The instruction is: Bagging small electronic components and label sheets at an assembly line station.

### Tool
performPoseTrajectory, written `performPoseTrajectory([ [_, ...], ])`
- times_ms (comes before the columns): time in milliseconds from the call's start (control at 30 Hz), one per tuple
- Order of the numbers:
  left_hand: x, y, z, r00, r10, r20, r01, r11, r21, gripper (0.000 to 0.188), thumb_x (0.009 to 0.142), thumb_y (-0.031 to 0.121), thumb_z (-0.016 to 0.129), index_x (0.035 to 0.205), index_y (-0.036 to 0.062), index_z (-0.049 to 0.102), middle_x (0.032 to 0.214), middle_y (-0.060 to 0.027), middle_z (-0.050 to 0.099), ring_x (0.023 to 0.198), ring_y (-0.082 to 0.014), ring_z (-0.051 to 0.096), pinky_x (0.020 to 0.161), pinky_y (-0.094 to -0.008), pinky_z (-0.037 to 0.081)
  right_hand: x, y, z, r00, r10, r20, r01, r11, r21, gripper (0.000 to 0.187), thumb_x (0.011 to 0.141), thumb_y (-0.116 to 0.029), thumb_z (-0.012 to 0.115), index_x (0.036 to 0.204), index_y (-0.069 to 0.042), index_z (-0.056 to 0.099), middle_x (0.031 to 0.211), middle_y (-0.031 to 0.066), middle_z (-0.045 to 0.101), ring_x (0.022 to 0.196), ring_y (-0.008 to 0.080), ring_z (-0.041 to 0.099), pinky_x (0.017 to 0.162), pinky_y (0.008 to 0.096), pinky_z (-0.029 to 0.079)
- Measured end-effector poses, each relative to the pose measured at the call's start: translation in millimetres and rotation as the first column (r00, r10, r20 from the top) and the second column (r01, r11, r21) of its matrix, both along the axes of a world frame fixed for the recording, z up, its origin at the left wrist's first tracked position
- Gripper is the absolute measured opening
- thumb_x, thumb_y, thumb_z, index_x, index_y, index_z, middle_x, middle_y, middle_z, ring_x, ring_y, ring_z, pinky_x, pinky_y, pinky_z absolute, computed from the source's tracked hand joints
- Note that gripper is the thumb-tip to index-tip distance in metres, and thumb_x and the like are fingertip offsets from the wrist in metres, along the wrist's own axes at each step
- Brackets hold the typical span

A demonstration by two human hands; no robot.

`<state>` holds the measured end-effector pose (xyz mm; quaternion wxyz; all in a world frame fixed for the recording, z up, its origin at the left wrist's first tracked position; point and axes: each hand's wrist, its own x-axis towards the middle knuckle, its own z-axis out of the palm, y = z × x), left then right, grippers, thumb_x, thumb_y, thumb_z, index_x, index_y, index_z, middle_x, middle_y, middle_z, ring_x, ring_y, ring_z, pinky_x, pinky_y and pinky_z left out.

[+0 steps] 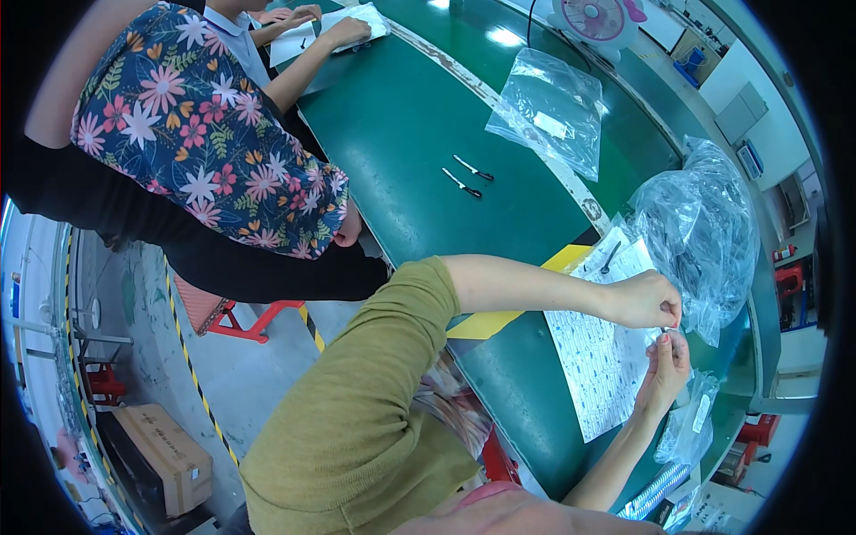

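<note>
My left hand [644, 300] reaches across from the olive sleeve, its fingers pinched together. My right hand [667, 367] comes up from below and is closed too, fingertips nearly meeting those of the left. Between them is something small, mostly hidden by the fingers. Both hands are over a white printed sheet [593, 383] on the green table. A slim dark piece [611, 257] lies on the sheet's far end. Farther off, on the bare green surface, rest two slender black-and-white pieces [462, 183] side by side.
A flat clear plastic bag [557, 98] and a heap of clear plastic bags [700, 232] lie beyond my hands. Yellow sheeting [486, 325] sticks out under the paper. At left stands a person in a floral sleeve [214, 134]; other hands [346, 32] work over white sheets. A pink fan [593, 16] stands behind.
</note>
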<state>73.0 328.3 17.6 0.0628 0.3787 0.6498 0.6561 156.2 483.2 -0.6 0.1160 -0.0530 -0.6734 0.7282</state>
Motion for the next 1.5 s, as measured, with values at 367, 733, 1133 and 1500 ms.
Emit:
performPoseTrajectory([
  [367,-6,5,-5,0.797,-0.294,0.527,0.170,0.948,0.270,0.014,0.071,0.002,0.064,0.082,-0.0055,0.059,0.071,-0.0079,0.060,0.064,-0.0118,0.058,0.057,-0.0218,0.046,2,-10,11,0.991,-0.065,-0.116,0.050,0.991,-0.125,0.012,0.085,-0.008,0.055,0.094,0.000,0.054,0.087,0.0038,0.055,0.074,0.0081,0.048,0.070,0.0200,0.040],
  [733,-5,7,-9,0.962,-0.144,0.232,0.118,0.986,0.121,0.014,0.067,0.004,0.063,0.079,-0.0019,0.063,0.077,-0.0082,0.061,0.074,-0.0126,0.058,0.065,-0.0264,0.046,2,-4,5,0.992,-0.052,-0.117,0.067,0.990,0.126,0.018,0.085,-0.007,0.055,0.100,0.003,0.054,0.089,0.0037,0.057,0.074,0.0072,0.049,0.068,0.0192,0.040],
  [1133,2,-3,8,0.999,-0.006,0.049,0.005,1.000,0.029,0.013,0.069,0.008,0.062,0.079,0.0017,0.068,0.074,-0.0103,0.062,0.069,-0.0170,0.059,0.063,-0.0271,0.046,3,-11,11,0.999,-0.030,-0.029,0.029,0.999,-0.043,0.014,0.085,-0.008,0.056,0.097,0.000,0.056,0.080,-0.0006,0.054,0.069,0.0038,0.045,0.062,0.0165,0.037],
  [1500,1,1,4,0.984,-0.081,0.157,0.071,0.995,0.069,0.018,0.071,0.006,0.063,0.088,-0.0008,0.061,0.076,-0.0067,0.059,0.073,-0.0106,0.056,0.064,-0.0231,0.045,3,-3,11,0.999,-0.015,-0.046,0.019,0.997,0.080,0.008,0.084,-0.007,0.057,0.087,-0.001,0.055,0.079,0.0020,0.053,0.068,0.0071,0.045,0.064,0.0201,0.036],
])
